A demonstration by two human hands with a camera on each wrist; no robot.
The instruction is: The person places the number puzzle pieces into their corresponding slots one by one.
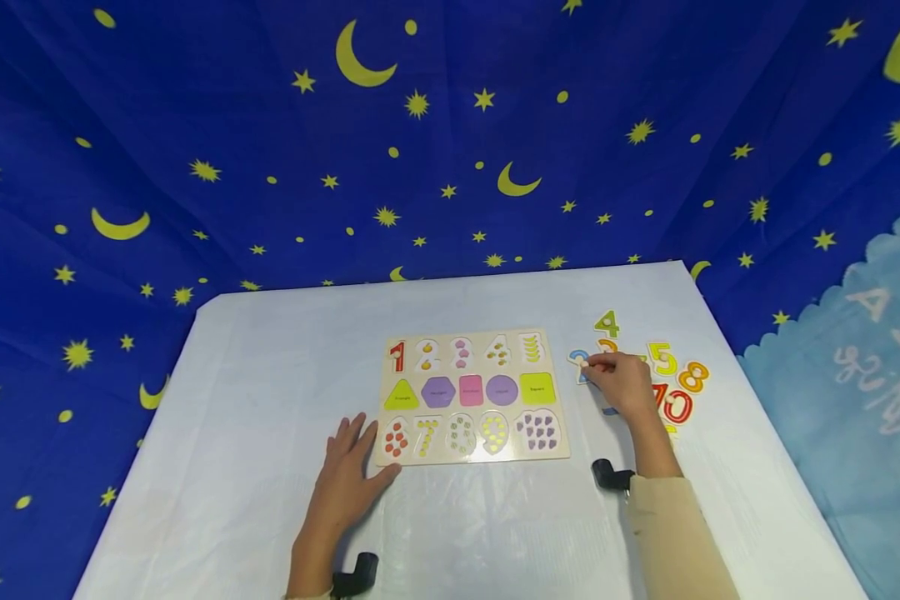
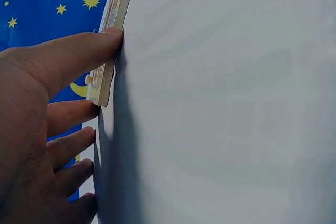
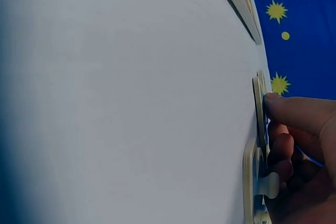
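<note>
A wooden puzzle board with numbers, shapes and counting pictures lies mid-table. My left hand rests flat on the white table beside the board's near left corner. In the left wrist view its thumb presses against the board's edge. To the right of the board my right hand pinches a blue number piece among the loose numbers. In the right wrist view the thumb sits on that piece's edge, and the other fingers curl beneath it.
Loose number pieces lie right of the board: a green 4, a yellow 5, an orange 8, a red 0. The white table is ringed by blue star-and-moon cloth.
</note>
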